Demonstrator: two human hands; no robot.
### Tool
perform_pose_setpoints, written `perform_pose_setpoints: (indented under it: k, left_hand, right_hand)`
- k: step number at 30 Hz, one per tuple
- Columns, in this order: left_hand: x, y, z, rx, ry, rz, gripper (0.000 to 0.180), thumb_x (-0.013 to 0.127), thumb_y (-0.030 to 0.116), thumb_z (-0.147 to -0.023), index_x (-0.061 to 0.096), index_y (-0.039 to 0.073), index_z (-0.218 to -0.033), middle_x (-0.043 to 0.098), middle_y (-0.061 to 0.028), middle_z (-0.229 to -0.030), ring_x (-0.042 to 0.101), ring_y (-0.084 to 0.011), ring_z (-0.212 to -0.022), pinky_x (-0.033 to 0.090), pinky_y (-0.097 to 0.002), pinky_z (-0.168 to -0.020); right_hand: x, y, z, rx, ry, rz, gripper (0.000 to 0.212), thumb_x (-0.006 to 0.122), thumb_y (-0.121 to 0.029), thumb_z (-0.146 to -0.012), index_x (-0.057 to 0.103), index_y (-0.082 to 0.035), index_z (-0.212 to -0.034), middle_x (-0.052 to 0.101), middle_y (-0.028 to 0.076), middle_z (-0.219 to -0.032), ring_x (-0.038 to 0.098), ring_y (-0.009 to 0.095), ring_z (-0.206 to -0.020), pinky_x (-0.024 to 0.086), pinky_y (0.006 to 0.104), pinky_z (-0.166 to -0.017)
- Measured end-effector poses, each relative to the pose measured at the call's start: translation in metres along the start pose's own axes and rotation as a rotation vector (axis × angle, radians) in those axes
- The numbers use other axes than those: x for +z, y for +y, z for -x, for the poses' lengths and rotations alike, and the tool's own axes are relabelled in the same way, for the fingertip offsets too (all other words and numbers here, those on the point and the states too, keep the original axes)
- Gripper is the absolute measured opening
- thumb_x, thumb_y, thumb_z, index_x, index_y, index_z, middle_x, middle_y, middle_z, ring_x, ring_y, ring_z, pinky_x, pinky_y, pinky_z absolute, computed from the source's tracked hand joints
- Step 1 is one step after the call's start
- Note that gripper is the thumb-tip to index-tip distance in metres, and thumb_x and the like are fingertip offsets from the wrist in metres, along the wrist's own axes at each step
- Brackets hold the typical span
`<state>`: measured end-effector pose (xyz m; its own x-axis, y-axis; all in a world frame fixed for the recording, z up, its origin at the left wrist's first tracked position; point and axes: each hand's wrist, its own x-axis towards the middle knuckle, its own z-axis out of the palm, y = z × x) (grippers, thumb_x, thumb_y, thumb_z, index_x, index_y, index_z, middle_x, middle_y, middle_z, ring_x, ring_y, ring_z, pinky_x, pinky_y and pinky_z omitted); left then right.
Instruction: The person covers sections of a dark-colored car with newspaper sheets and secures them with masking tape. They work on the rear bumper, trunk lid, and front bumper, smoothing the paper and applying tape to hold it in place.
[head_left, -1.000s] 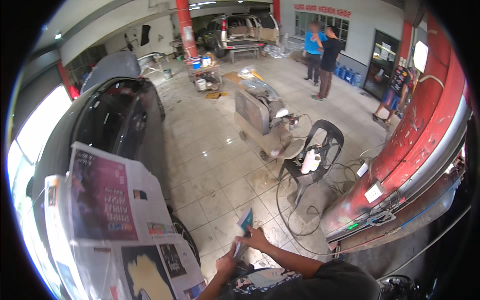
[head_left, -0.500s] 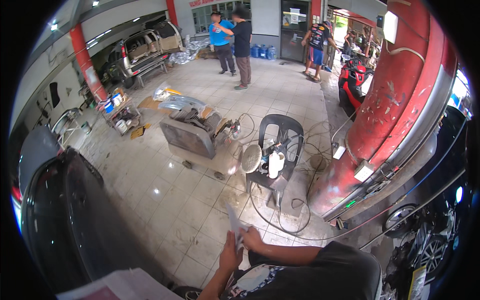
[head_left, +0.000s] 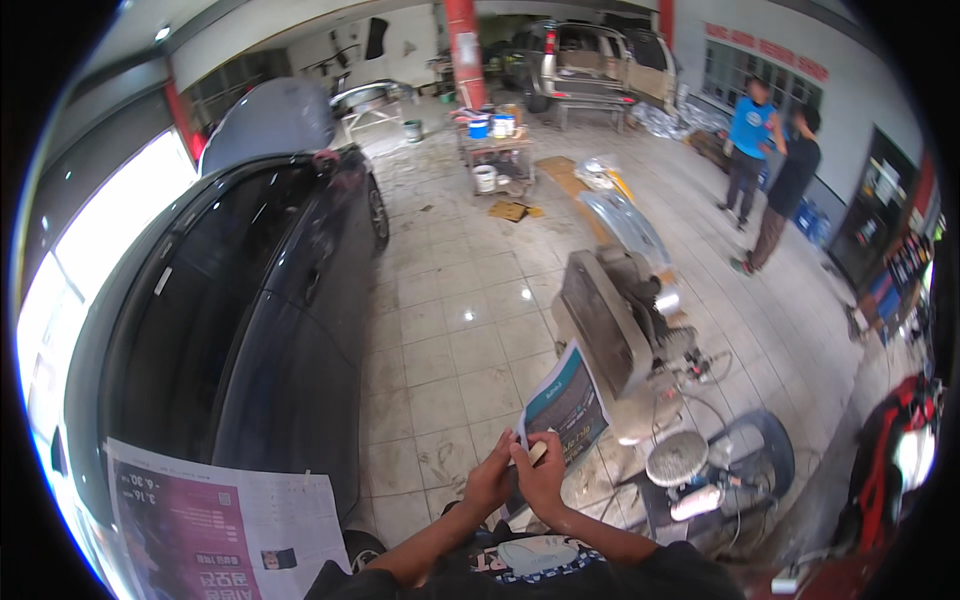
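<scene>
In front of me, low in the picture, my left hand (head_left: 487, 480) is closed on the lower corner of a printed newspaper sheet (head_left: 572, 405) with a teal and dark face. Beside it, almost touching, my right hand (head_left: 541, 484) is closed at the same edge. A small pale yellowish piece (head_left: 538, 453) shows at its fingers; its kind is unclear. The sheet stands up tilted away to the right. At the lower left, another newspaper sheet (head_left: 292, 517) with a pink block hangs against the side of a dark car (head_left: 305, 400).
To the right stand a dusty compressor (head_left: 610, 320) and a dark plastic chair (head_left: 765, 450) bearing a round pad (head_left: 677, 458). Hoses lie near them. Further off are a cart with tubs (head_left: 495, 150), silver panels (head_left: 628, 228), an open-backed vehicle (head_left: 580, 65) and people (head_left: 790, 185) standing.
My view has swung left, bringing the dark car and the hanging sheet more fully into sight. The sheet in my hands, edge-on before, now shows its printed face.
</scene>
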<state>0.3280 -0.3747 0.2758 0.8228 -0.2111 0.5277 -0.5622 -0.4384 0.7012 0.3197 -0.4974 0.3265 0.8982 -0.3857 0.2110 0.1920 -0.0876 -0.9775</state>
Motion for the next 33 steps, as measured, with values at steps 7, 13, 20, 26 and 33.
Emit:
perform_pose_setpoints:
  k: [7, 13, 20, 26, 33]
  left_hand:
    - [-0.016, -0.096, -0.140, -0.058, -0.071, 0.019, 0.061, 0.054, -0.010, -0.087, 0.053, 0.004, -0.146, 0.060, -0.0255, -0.139, 0.066, -0.0379, -0.121, 0.058, -0.0390, -0.095]
    - [-0.048, -0.180, -0.278, -0.256, -0.343, 0.346, 0.056, 0.056, -0.005, -0.094, 0.050, 0.004, -0.149, 0.063, -0.0212, -0.137, 0.069, -0.0381, -0.114, 0.057, -0.0360, -0.093]
    - [-0.053, -0.270, -0.434, -0.270, -0.496, 0.632, 0.043, 0.051, 0.004, -0.105, 0.052, 0.003, -0.148, 0.066, -0.0150, -0.139, 0.063, -0.0205, -0.125, 0.049, -0.0298, -0.103]
    - [-0.003, -0.344, -0.548, -0.261, -0.469, 0.660, 0.037, 0.051, 0.007, -0.106, 0.059, 0.001, -0.142, 0.068, -0.0141, -0.136, 0.066, -0.0187, -0.120, 0.049, -0.0285, -0.101]
    - [0.027, -0.399, -0.702, -0.314, -0.155, 0.710, 0.036, 0.053, 0.009, -0.106, 0.061, -0.002, -0.139, 0.070, -0.0147, -0.131, 0.064, -0.0153, -0.118, 0.048, -0.0287, -0.103]
  right_hand:
    - [0.084, 0.048, -0.138, -0.048, -0.103, 0.019, 0.024, 0.073, -0.015, -0.095, 0.055, -0.004, -0.082, 0.054, 0.003, -0.075, 0.049, 0.009, -0.072, 0.042, 0.0273, -0.063]
    - [0.163, 0.068, -0.272, -0.023, -0.097, -0.065, 0.021, 0.069, -0.013, -0.099, 0.056, -0.006, -0.085, 0.054, -0.003, -0.080, 0.045, 0.006, -0.072, 0.038, 0.0237, -0.061]
    - [0.221, 0.072, -0.402, -0.006, -0.085, -0.103, 0.012, 0.070, -0.011, -0.098, 0.060, -0.004, -0.097, 0.061, 0.000, -0.090, 0.054, 0.007, -0.081, 0.044, 0.0224, -0.071]
    - [0.241, 0.117, -0.534, -0.001, -0.076, -0.022, 0.013, 0.071, -0.011, -0.097, 0.060, -0.004, -0.097, 0.062, 0.001, -0.090, 0.056, 0.009, -0.083, 0.046, 0.0242, -0.074]
    - [0.286, 0.144, -0.735, -0.090, -0.323, -0.215, 0.012, 0.071, -0.009, -0.097, 0.061, -0.003, -0.098, 0.063, 0.004, -0.092, 0.057, 0.012, -0.086, 0.047, 0.0269, -0.078]
